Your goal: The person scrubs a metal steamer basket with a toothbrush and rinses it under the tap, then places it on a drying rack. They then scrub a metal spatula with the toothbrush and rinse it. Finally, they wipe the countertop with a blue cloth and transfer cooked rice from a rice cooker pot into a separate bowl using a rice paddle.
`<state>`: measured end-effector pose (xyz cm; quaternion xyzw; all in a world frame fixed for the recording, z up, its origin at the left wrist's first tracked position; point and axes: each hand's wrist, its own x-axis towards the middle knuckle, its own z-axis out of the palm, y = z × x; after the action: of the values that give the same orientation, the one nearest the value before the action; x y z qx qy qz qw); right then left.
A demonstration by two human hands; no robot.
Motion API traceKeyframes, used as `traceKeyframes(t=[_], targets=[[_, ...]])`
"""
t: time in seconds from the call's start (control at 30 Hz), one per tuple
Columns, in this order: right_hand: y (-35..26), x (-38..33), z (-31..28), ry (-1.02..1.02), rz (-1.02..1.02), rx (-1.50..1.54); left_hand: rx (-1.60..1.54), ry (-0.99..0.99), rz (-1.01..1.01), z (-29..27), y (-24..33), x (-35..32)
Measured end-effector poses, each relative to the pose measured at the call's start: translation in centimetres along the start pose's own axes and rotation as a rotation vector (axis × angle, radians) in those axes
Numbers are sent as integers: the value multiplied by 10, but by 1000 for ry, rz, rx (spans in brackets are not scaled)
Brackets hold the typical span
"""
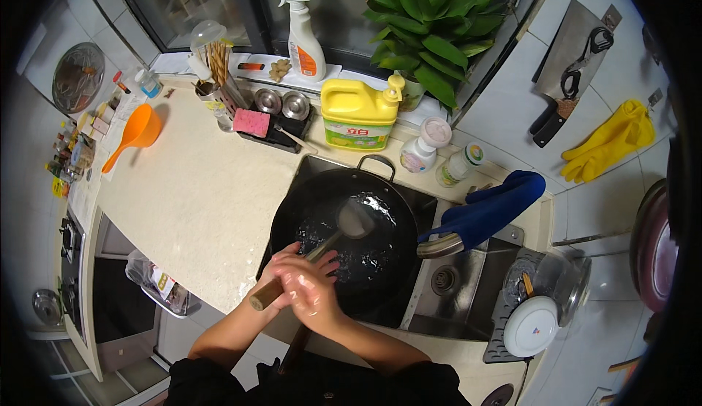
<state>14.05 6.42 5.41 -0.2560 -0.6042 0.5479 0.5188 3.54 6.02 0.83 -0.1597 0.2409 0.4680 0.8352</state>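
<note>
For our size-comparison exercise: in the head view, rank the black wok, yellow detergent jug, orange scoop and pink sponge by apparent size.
1. black wok
2. yellow detergent jug
3. orange scoop
4. pink sponge

My one head view looks steeply down from above my chest, facing the window wall. My left hand (281,278) and right hand (311,289) sit close below; fisheye bending curves the countertop (197,187) edges toward the rim.

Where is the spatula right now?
In the head view, the spatula sits just below centre: both hands grip its wooden handle, and its metal blade rests inside the black wok standing in the sink.
</note>
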Motion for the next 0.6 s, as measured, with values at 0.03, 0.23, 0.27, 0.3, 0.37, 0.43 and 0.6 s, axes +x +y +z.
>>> traceKeyframes(t=[0.03, 0.23, 0.27, 0.3, 0.37, 0.43, 0.6], targets=[[5, 3, -2, -45, -82, -89, -17, -31, 9, 2, -3, 1], [89, -3, -47, 22, 27, -483, 88, 257, 83, 22, 1, 2], [112, -13, -58, 78, 182, -455, 107, 217, 26, 15, 3, 5], [128, -20, -73, 155, 235, -589, 197, 281, 32, 35, 1, -1], [160, -33, -99, 304, 378, -824, 125, 155, -71, 15, 16, -4], [181, -48, -116, 442, 501, -1009, 261, 236, -60, 16, 17, -12], [220, -73, -124, 392, 480, -1081, 1090, 359, 107, 29, 11, -29]])
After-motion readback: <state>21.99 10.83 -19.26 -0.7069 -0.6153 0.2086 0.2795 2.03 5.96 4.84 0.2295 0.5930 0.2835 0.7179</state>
